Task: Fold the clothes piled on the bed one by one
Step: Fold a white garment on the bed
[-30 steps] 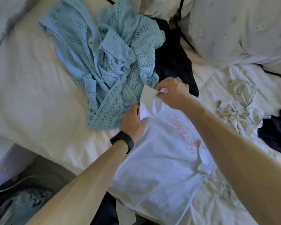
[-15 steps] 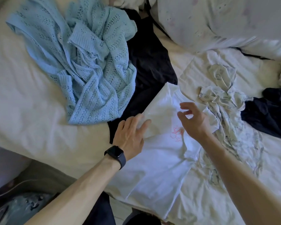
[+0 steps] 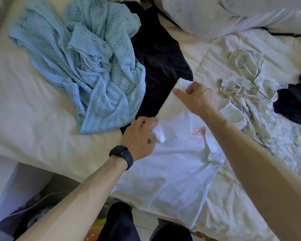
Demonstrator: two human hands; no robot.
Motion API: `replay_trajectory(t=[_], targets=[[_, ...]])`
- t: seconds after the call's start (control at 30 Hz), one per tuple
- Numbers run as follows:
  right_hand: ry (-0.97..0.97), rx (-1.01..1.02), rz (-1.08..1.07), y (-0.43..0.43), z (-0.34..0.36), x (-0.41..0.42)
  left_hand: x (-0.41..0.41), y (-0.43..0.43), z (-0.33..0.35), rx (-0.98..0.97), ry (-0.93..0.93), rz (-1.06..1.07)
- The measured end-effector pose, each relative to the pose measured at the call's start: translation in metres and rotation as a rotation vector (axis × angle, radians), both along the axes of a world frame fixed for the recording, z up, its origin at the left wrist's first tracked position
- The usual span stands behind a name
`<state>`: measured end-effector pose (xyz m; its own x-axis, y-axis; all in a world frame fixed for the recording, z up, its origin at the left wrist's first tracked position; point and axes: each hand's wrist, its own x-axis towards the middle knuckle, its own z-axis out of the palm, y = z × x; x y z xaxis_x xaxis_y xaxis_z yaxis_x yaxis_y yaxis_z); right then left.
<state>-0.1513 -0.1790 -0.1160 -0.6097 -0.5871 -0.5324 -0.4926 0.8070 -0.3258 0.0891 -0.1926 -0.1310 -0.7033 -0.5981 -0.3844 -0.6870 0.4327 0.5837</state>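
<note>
A white T-shirt (image 3: pixel 172 171) with pink script on the chest is lying flat at the near edge of a bed (image 3: pixel 33 119), its hem hanging toward the viewer. Two bare forearms are reaching in from the near side.

The left hand (image 3: pixel 137 136), with a black smartwatch (image 3: pixel 121 153) on its wrist, is gripping the shirt's left edge. Its fingers are curling round a small bunch of white cloth, probably the sleeve, though motion blur is softening the detail. A little farther in, the right hand (image 3: pixel 200 100) is holding the shirt's far left corner. Its fingers are curling down onto the cloth while the thumb is pointing left along a strip of fabric that is lying turned over the shirt's front.

Judging by this, the person is making the first lengthwise fold, bringing the left side and sleeve in over the chest. The next move is likely calling for both hands to lay that strip straight, press it flat, then turn to the right side, which is lying rumpled beneath the right forearm.

Beyond the hands, other clothes are waiting unfolded. A light blue openwork knit (image 3: pixel 87 70) is lying heaped at far left. A black garment (image 3: pixel 162 63) is spreading just beside it and running under the shirt's far corner. To the right, a pale printed garment (image 3: pixel 245 87) is lying crumpled, with a navy garment (image 3: pixel 294 105) at the right edge. A pale pillow (image 3: pixel 224 16) is resting farthest back.
</note>
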Motion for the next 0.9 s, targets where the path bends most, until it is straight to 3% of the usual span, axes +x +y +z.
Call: replay_trajectory(t=[0.13,0.27,0.4,0.53,0.67,0.77,0.9], targets=[[-0.093,-0.030,0.009,0.005,-0.005,0.002,0.000,-0.002,-0.004,-0.223,0.061,0.006],[-0.068,-0.179,-0.068,-0.006,-0.006,0.004,0.012,-0.008,-0.004,-0.303,0.125,0.052],[-0.309,-0.320,-0.229,-0.025,-0.007,0.012,0.023,-0.014,-0.007,-0.371,0.061,0.112],[-0.358,-0.267,-0.225,-0.025,-0.013,0.019,0.017,-0.015,-0.011,0.008,-0.161,0.100],[-0.327,-0.128,-0.192,-0.007,-0.015,0.027,0.001,-0.020,-0.010,0.275,-0.095,0.293],[-0.323,-0.022,-0.151,0.012,-0.015,0.035,-0.005,-0.025,-0.015,0.298,-0.106,0.415],[-0.168,-0.098,-0.188,0.035,-0.011,0.053,-0.004,-0.029,-0.025,0.162,-0.184,0.276]])
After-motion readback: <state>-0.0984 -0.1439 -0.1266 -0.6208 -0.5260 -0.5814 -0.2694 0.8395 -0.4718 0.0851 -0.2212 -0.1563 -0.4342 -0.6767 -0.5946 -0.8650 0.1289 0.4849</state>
